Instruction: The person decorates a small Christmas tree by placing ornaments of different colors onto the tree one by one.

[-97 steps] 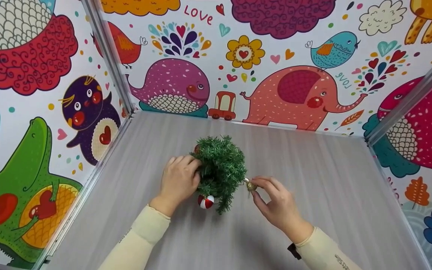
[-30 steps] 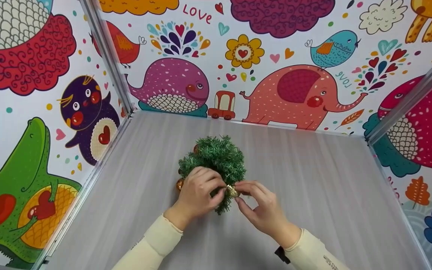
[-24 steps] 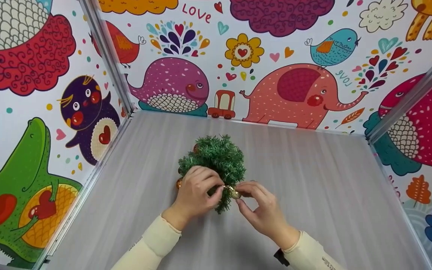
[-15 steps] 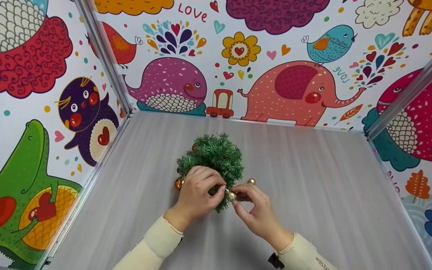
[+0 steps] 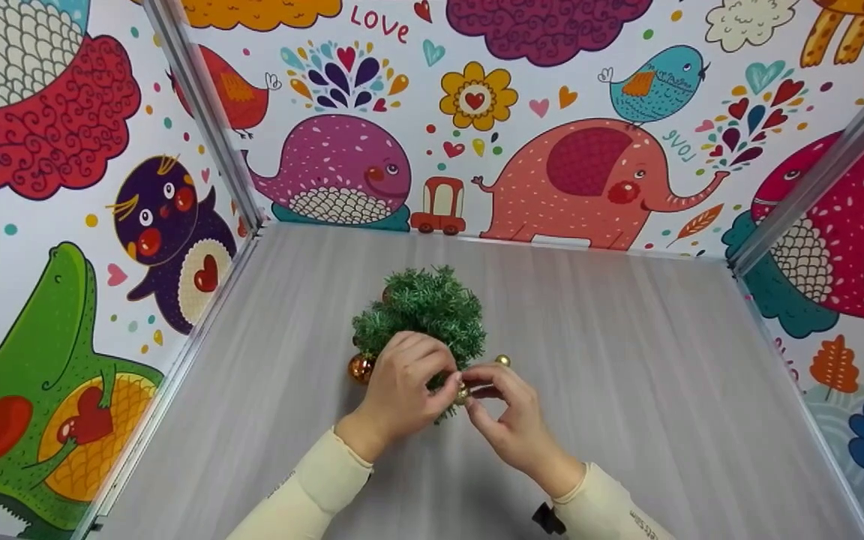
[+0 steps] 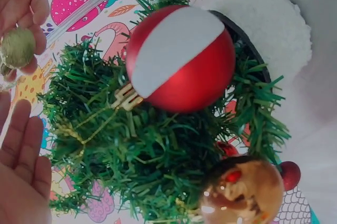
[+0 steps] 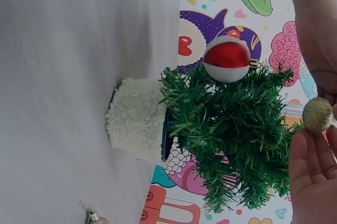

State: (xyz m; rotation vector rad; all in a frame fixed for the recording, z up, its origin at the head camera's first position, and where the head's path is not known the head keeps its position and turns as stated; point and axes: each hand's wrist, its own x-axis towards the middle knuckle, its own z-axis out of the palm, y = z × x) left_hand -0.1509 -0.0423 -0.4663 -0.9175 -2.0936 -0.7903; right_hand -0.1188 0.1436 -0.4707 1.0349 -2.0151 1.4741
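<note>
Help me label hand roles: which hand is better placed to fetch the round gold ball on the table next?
Probably the right hand: the round gold ball lies beyond it, while the left hand is farther away. Both, though, are at a glittery gold ball.

Cream, close-fitting sleeves are covering both forearms. The left sleeve [image 5: 327, 474] is ending in a thicker band; the right sleeve [image 5: 603, 501] is carrying small dark lettering [image 5: 643, 525]. A black piece [image 5: 548, 517] is jutting from its inner edge. The left hand [image 5: 404, 384] and right hand [image 5: 513, 418] are showing bare, ungloved.
</note>
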